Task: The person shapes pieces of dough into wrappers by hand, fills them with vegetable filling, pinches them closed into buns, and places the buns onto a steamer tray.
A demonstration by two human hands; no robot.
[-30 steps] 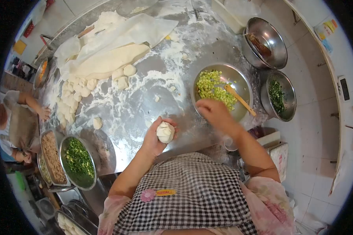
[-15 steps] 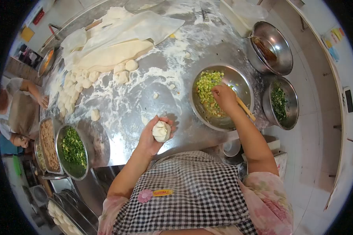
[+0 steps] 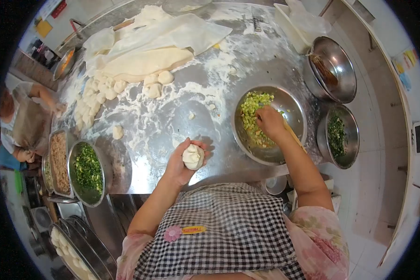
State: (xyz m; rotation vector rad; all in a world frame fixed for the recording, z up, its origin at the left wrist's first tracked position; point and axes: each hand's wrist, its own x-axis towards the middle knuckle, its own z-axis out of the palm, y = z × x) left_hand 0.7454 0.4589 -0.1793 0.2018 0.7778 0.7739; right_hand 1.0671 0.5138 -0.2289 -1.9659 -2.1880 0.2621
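Observation:
My left hand [image 3: 176, 164] cups a round, pleated white bun [image 3: 193, 157] near the table's front edge, its gathered top facing up. Over a wide steel bowl [image 3: 296, 105], my right hand [image 3: 269, 122] is closed, fingertips down at the chopped green vegetable filling [image 3: 248, 116]. Whatever those fingers pinch, if anything, is hidden. A wooden handle [image 3: 291, 132] leans on the bowl's right side, partly covered by my right forearm.
Dough pieces [image 3: 91, 100] lie left of a cloth-covered dough sheet [image 3: 144, 64] on the floury steel table [image 3: 186, 102]. Bowls of greens [image 3: 88, 172] [image 3: 336, 135] stand at both sides, beside a tray of brownish filling [image 3: 59, 161]. Another person [image 3: 30, 114] is at the left.
The camera view has shifted, so the table's things appear a little lower and further right. My right hand is still at the filling, and its forearm now covers more of the wooden handle.

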